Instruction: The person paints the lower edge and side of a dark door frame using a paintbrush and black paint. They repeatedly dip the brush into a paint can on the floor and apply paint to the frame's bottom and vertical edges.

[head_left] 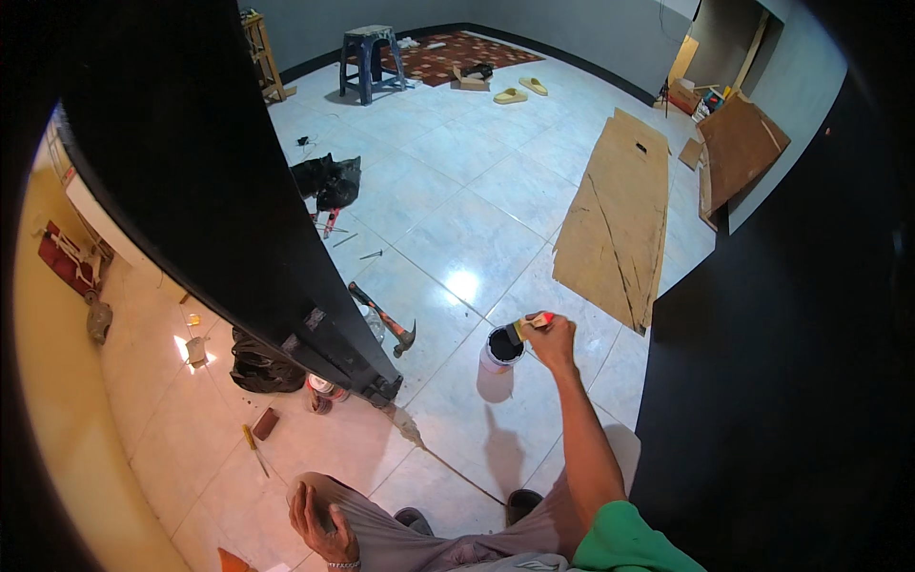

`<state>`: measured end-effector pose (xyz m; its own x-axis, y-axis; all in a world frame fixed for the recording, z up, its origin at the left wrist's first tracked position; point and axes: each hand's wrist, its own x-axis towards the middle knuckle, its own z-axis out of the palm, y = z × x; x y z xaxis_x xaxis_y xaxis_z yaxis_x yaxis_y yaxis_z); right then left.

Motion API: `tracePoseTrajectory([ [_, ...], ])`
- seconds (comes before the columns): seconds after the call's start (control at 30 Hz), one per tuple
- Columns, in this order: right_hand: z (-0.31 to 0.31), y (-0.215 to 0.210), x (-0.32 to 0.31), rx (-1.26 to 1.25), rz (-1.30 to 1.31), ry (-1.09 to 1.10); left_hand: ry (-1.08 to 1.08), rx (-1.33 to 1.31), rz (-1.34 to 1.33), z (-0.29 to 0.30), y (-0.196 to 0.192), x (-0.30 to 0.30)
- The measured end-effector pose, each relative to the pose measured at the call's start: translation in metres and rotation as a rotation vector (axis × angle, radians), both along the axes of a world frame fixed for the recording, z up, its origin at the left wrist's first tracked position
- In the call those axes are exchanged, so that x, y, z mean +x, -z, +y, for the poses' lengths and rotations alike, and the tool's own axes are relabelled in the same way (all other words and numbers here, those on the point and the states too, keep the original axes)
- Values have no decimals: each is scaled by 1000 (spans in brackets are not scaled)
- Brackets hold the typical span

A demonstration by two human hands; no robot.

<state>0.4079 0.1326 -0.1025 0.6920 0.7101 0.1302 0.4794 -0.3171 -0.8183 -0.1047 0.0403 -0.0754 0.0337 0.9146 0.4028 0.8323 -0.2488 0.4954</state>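
Reader: Lay a clock face over the view. Where is the right hand?
Describer: The right hand (pixel 551 345) is at four o'clock, near the center, gripping a paintbrush (pixel 531 324) whose handle shows a bright red end. The forearm reaches up from five o'clock, out of a green sleeve (pixel 624 539).
Reader: And the brush's bristles?
Describer: They point toward nine, at the mouth of a pale round can (pixel 499 367) (I cannot tell whether they touch its rim). The can stands upright at five o'clock, close to the center, with black paint (pixel 503 344) inside.
Reader: The left hand?
Describer: At seven o'clock, the left hand (pixel 322 527) lies relaxed and open on the left knee, fingers loosely bent, a bracelet (pixel 344 564) at its wrist.
Reader: What lies around?
Describer: Pale floor tiles (pixel 434 205). A claw hammer (pixel 384 320) lies at eight o'clock, just beside the lower edge of a tall black panel (pixel 286 219) that slants down from ten. A flat brown board (pixel 615 214) lies at two, a blue stool (pixel 370 59) stands at eleven, and yellowish sandals (pixel 510 96) sit between twelve and one.
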Motion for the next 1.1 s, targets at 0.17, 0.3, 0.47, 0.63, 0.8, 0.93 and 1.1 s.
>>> tracePoseTrajectory([
  [0.17,18,80,4,-162,-156,20,8,-33,-120,-3,-10,20],
  [0.3,24,102,0,-265,-223,32,-5,-51,-20,-6,-17,22],
  [0.47,23,117,3,-356,-246,50,125,32,-4,-1,-24,21],
  [0.63,7,119,7,-55,-15,164,140,16,-31,1,-22,24],
  [0.8,-22,125,4,-11,78,314,124,-60,-57,1,-8,31],
  [0.93,-33,124,6,-94,14,406,130,-59,-78,-1,-4,37],
  [1.1,-30,116,-2,-134,-105,456,145,-56,-84,-3,-7,39],
])
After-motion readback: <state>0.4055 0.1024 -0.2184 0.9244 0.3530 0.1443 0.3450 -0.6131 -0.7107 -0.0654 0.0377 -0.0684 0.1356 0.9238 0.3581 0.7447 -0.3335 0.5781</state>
